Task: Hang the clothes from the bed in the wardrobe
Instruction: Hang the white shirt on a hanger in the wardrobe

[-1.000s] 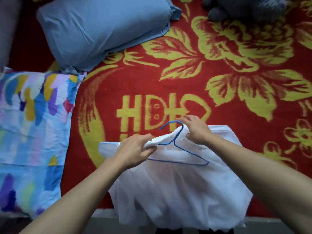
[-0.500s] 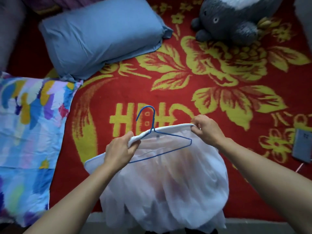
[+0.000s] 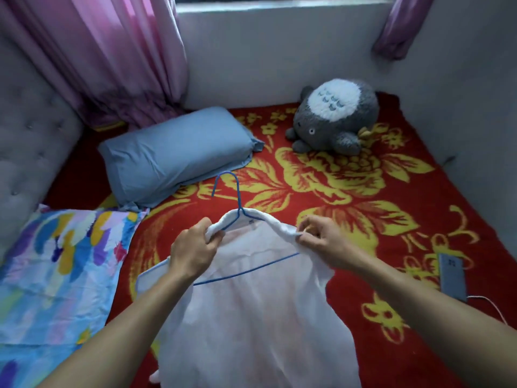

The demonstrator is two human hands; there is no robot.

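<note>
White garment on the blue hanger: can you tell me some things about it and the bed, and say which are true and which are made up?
1. The left hand and the right hand both grip the white garment. True.
2. The hook of the blue wire hanger sticks up out of the garment's neck. True.
3. The garment hangs in a wardrobe. False: it is held over the red floral blanket; no wardrobe is in view.
4. The toy sits on the pillow. False: the grey plush toy lies on the blanket, apart from the blue pillow.
5. A phone lies on the blanket. True.
</note>
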